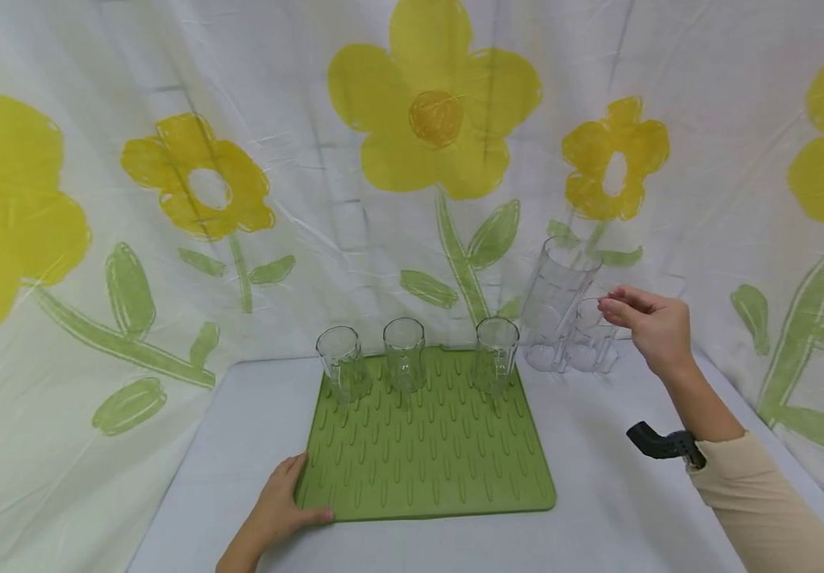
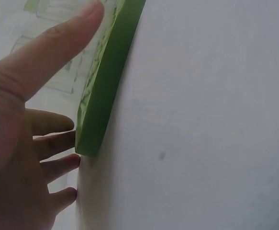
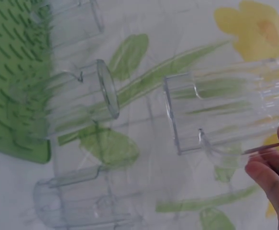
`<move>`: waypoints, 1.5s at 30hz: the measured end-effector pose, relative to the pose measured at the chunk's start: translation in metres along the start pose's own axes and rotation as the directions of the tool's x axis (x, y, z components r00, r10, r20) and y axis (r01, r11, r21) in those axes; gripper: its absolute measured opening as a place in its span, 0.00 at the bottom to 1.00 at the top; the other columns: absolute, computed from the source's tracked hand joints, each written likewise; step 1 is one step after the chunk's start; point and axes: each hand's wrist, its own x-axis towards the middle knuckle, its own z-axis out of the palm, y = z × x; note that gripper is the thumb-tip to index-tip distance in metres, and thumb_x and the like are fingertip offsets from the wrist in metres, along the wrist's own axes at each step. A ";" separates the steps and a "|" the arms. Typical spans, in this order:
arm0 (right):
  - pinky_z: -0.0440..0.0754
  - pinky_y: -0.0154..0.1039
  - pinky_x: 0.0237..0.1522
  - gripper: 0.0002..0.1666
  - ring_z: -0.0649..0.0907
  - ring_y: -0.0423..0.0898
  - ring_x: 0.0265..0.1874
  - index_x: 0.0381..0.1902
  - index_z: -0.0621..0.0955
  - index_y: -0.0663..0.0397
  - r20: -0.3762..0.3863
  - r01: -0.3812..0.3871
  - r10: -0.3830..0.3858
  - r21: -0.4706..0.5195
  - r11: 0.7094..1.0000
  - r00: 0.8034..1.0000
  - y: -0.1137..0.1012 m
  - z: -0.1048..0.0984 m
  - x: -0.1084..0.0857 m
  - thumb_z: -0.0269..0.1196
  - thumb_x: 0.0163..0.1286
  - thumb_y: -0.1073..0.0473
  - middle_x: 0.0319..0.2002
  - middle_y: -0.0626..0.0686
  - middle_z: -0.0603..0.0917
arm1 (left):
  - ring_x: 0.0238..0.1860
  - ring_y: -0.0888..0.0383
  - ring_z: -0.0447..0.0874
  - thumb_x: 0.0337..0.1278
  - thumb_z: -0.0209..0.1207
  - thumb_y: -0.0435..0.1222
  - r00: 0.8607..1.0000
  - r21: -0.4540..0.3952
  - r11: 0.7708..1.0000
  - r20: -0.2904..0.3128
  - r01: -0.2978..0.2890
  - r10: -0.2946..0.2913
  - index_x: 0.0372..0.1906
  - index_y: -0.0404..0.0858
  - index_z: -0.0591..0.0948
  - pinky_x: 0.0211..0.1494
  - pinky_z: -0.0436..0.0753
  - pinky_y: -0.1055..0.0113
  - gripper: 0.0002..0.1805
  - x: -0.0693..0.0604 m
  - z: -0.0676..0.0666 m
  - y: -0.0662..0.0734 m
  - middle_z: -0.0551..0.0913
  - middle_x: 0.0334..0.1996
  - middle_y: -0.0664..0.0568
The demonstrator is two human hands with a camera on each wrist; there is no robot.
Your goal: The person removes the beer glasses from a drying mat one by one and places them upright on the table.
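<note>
My left hand (image 1: 279, 507) rests at the front-left corner of the green ribbed mat (image 1: 429, 454). In the left wrist view its thumb stretches over the mat (image 2: 103, 96), with the fingertips beside its edge. Right of the mat, my right hand (image 1: 651, 326) is raised, thumb and fingers pinched. The right wrist view shows these fingers (image 3: 268, 167) gripping the handle of a clear glass mug (image 3: 225, 105), its base off the table. In the head view this mug (image 1: 571, 263) overlaps clear glassware behind, so its lower outline is hard to tell.
Three clear glass mugs stand along the mat's back edge: left (image 1: 343, 370), middle (image 1: 405, 358) and right (image 1: 495, 358). More clear glassware (image 1: 587, 350) stands on the white table (image 1: 619, 461) right of the mat. A flowered curtain (image 1: 297, 183) hangs behind the table.
</note>
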 end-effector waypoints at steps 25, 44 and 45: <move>0.83 0.21 0.32 0.10 0.86 0.27 0.26 0.30 0.84 0.40 -0.193 -0.113 0.081 -0.159 0.981 0.978 -0.001 -0.032 0.011 0.66 0.63 0.65 0.24 0.31 0.86 | 0.69 0.29 0.58 0.24 0.81 0.49 0.999 -0.045 0.999 0.029 0.015 -0.014 0.71 0.21 0.56 0.71 0.63 0.36 0.68 -0.001 -0.001 0.002 0.62 0.68 0.29; 0.82 0.20 0.25 0.17 0.84 0.27 0.19 0.23 0.83 0.40 -0.376 -0.255 0.218 -0.050 0.966 0.900 0.004 -0.067 0.026 0.65 0.62 0.70 0.17 0.32 0.84 | 0.70 0.30 0.56 0.25 0.80 0.49 0.998 -0.054 0.997 0.038 0.046 -0.044 0.72 0.23 0.56 0.71 0.62 0.36 0.67 -0.003 -0.001 0.004 0.61 0.69 0.31; 0.82 0.20 0.25 0.15 0.84 0.27 0.19 0.24 0.84 0.42 -0.388 -0.253 0.217 -0.045 0.966 0.896 0.005 -0.068 0.026 0.65 0.62 0.70 0.17 0.32 0.84 | 0.70 0.30 0.56 0.25 0.80 0.49 0.998 -0.054 0.997 0.037 0.048 -0.046 0.72 0.23 0.56 0.71 0.62 0.36 0.68 -0.003 -0.002 0.004 0.61 0.70 0.31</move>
